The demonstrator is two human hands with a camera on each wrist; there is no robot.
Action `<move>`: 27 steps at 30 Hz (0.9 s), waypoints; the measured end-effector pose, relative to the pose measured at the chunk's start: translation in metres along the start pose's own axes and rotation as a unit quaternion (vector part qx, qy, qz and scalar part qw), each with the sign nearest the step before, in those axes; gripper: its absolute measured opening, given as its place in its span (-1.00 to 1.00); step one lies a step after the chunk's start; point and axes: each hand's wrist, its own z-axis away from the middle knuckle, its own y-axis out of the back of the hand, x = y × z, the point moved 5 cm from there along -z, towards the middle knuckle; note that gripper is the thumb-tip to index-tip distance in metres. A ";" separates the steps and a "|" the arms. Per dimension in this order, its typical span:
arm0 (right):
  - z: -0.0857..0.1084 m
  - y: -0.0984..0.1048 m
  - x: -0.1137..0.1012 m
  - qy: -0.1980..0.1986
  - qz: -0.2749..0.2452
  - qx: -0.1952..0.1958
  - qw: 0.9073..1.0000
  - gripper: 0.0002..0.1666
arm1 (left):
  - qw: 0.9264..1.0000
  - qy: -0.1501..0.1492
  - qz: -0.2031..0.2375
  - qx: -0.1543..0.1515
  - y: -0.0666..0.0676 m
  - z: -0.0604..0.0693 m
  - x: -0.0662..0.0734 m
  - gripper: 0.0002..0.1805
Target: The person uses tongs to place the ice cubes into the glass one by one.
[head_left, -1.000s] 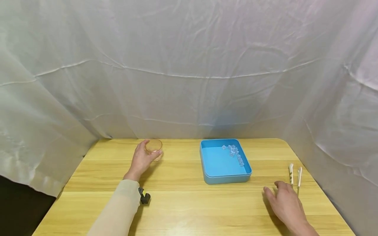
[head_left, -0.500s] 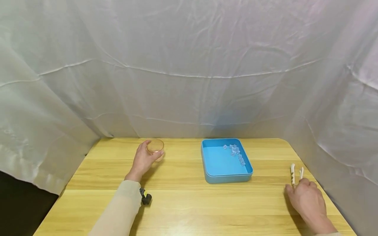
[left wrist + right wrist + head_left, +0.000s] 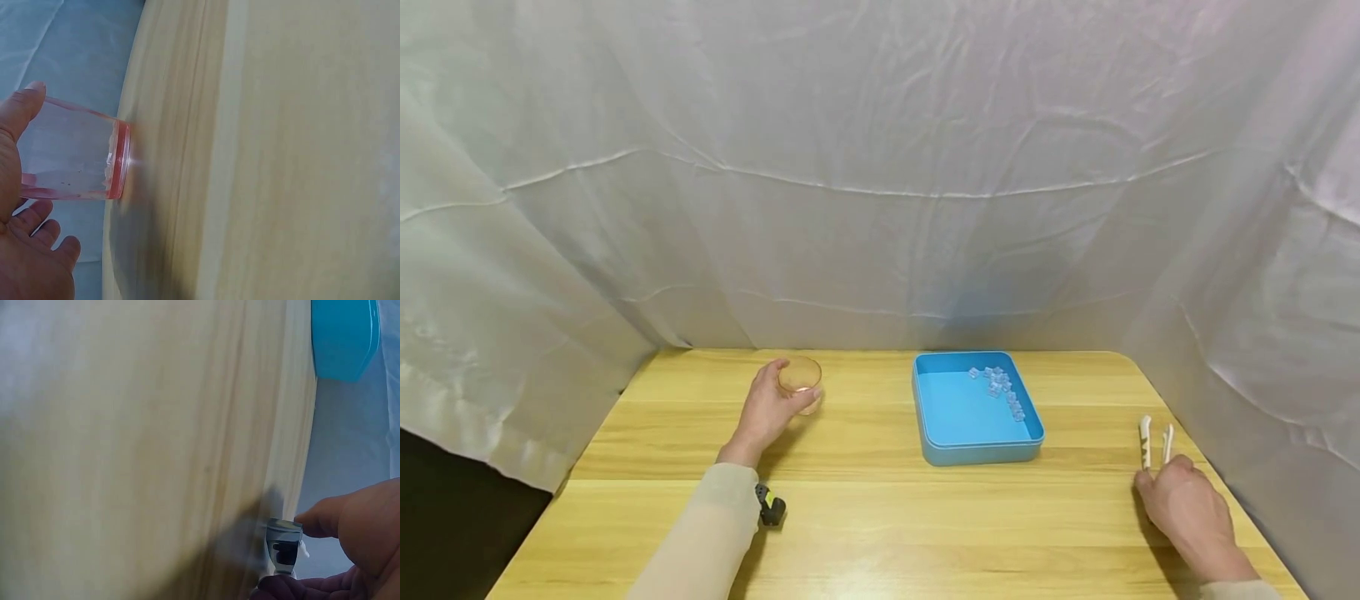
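Observation:
At the table's back left, my left hand (image 3: pixel 769 414) grips a clear amber-rimmed cup (image 3: pixel 800 373) between thumb and fingers. In the left wrist view the cup (image 3: pixel 69 150) looks pinkish, its base at the wood surface. Over at the right, my right hand (image 3: pixel 1187 508) pinches tongs with white tips (image 3: pixel 1145 442) that point away from me. The right wrist view shows the tongs' shiny metal end (image 3: pixel 284 545) between thumb and fingers of the hand (image 3: pixel 356 544). A blue square box (image 3: pixel 973 408) holds several small clear cubes (image 3: pixel 997 382) along its right side.
The wooden table (image 3: pixel 880 525) meets a grey-white curtain (image 3: pixel 880 250) at the back and both sides. A small black device (image 3: pixel 771 508) sits at my left wrist. In the right wrist view, the blue box (image 3: pixel 344 337) stands at top right.
My right hand has moved right and taken hold of the tongs. My left hand stays on the cup, with both appearing slightly further right in the view.

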 end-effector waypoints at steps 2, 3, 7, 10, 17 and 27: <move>-0.001 0.000 0.001 -0.002 0.001 -0.004 1.000 -0.48 | 1.000 -0.004 -0.002 -0.002 -0.001 0.002 0.001 0.02; -0.001 -0.001 0.001 -0.002 0.001 -0.006 1.000 -0.49 | 1.000 -0.006 -0.004 -0.004 -0.002 0.003 0.002 0.02; -0.003 -0.003 0.003 -0.006 0.003 -0.017 1.000 -0.50 | 1.000 -0.012 -0.017 -0.009 -0.005 0.007 0.005 0.02; -0.005 -0.004 0.004 -0.009 0.002 -0.024 1.000 -0.50 | 0.999 -0.012 -0.026 -0.018 -0.007 0.010 0.005 0.05; -0.010 -0.004 0.006 -0.013 0.006 -0.049 0.999 -0.47 | 0.999 -0.016 -0.025 -0.022 -0.011 0.016 0.008 -0.01; -0.013 -0.003 0.009 -0.027 0.018 -0.068 0.997 -0.47 | 0.999 -0.022 -0.013 -0.028 -0.015 0.024 0.013 -0.02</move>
